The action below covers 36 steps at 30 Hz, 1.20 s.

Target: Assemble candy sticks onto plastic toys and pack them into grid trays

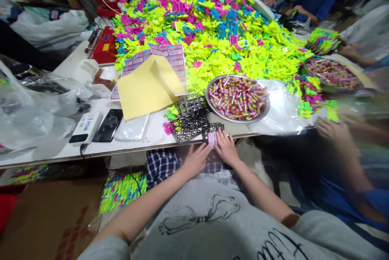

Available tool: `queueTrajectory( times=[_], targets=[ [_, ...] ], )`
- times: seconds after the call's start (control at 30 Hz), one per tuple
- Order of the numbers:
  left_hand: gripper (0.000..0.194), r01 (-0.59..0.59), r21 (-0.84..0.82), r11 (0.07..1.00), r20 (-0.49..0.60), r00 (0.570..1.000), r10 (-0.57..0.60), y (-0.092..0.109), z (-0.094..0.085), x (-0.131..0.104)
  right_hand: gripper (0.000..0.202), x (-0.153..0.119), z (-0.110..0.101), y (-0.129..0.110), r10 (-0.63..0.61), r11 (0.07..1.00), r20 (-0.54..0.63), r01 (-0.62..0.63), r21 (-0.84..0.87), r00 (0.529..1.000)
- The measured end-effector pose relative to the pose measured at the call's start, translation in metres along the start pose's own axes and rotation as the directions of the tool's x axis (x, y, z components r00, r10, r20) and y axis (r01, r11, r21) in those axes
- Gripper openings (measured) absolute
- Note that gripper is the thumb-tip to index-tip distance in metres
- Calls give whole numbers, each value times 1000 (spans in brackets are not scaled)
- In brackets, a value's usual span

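A small pink-and-white printed card (212,140) lies at the table's front edge, over a black perforated plastic plate (216,127). My left hand (197,160) reaches it from the left, fingers stretched out and fingertips at its lower edge. From the right, my right hand (226,146) rests with spread fingers beside the card, its thumb side touching it. More black perforated plates (190,124) are stacked just behind. A metal bowl (209,108) full of small tubes with colourful contents (238,96) stands behind my right hand.
A large heap of yellow, pink and blue plastic pieces (206,41) covers the back. Yellow-backed printed sheets (142,86), a phone (108,125) and a white power bank (86,128) lie left. Clear plastic bags (282,104) lie right. Another person's blurred hand (334,132) is at the right.
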<state>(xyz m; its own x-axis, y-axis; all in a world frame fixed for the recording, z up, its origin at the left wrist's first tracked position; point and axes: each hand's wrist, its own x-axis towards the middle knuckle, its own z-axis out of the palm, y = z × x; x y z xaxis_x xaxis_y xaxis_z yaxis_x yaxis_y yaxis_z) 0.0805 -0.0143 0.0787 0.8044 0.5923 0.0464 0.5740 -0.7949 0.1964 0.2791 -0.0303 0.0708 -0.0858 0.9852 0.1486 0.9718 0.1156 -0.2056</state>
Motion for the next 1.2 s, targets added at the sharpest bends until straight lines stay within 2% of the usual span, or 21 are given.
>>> queueTrajectory(
  times=[0.13, 0.23, 0.3, 0.37, 0.43, 0.5, 0.53, 0.57, 0.6, 0.63, 0.67, 0.7, 0.77, 0.83, 0.9, 1.03, 1.2],
  targets=[
    [62, -58, -29, 998, -16, 998, 57, -3, 6, 3, 54, 1, -3, 3, -11, 998, -4, 11, 69, 1000],
    [47, -93, -102, 990, -108, 991, 82, -11, 10, 12, 55, 5, -9, 11, -1, 980, 30, -5, 198, 1000],
    [39, -130, -131, 983, -131, 985, 113, -16, 6, 22, 48, 8, -20, 18, 3, 933, 60, -25, 360, 998],
    [34, -173, -153, 973, -148, 978, 150, -18, -9, 32, 45, 7, -36, 23, 7, 811, 79, -52, 583, 997],
    [29, -189, -222, 956, -244, 960, 133, -16, -35, 41, 62, 2, -57, 24, 8, 597, 100, -84, 798, 995],
    [27, -135, -356, 925, -400, 916, -21, -9, -67, 48, 84, -7, -77, 20, 16, 368, 90, -89, 925, 996],
    [28, -77, -447, 891, -458, 875, -155, -5, -82, 51, 89, -11, -86, 17, 30, 287, 70, -76, 955, 997],
    [27, -13, -550, 835, -465, 835, -294, -1, -95, 54, 88, -14, -94, 12, 54, 241, 53, -65, 968, 997],
    [26, 38, -658, 752, -427, 804, -413, 3, -106, 57, 83, -16, -101, 7, 95, 227, 47, -68, 971, 994],
    [25, 73, -760, 646, -349, 792, -501, 6, -115, 60, 74, -16, -106, 1, 152, 228, 54, -88, 970, 987],
    [23, 96, -850, 517, -243, 800, -548, 8, -121, 62, 63, -14, -110, -5, 212, 223, 78, -126, 967, 974],
    [22, 109, -922, 372, -129, 818, -560, 9, -124, 64, 52, -10, -113, -10, 264, 198, 115, -170, 965, 958],
    [25, 128, -990, 58, 78, 845, -529, 8, -124, 66, 37, -2, -115, -18, 336, 90, 183, -225, 970, 924],
    [29, 131, -977, -170, 200, 842, -501, 7, -121, 65, 31, 5, -114, -23, 341, -25, 231, -236, 971, 911],
    [33, 122, -957, -263, 244, 828, -505, 5, -116, 63, 30, 10, -111, -25, 333, -86, 260, -246, 965, 906],
    [36, 101, -947, -304, 257, 804, -536, 3, -110, 57, 30, 12, -105, -29, 326, -124, 285, -258, 958, 901],
    [35, 47, -939, -341, 242, 794, -557, 1, -106, 52, 30, 15, -101, -33, 313, -123, 306, -281, 952, 899]
  ],
)
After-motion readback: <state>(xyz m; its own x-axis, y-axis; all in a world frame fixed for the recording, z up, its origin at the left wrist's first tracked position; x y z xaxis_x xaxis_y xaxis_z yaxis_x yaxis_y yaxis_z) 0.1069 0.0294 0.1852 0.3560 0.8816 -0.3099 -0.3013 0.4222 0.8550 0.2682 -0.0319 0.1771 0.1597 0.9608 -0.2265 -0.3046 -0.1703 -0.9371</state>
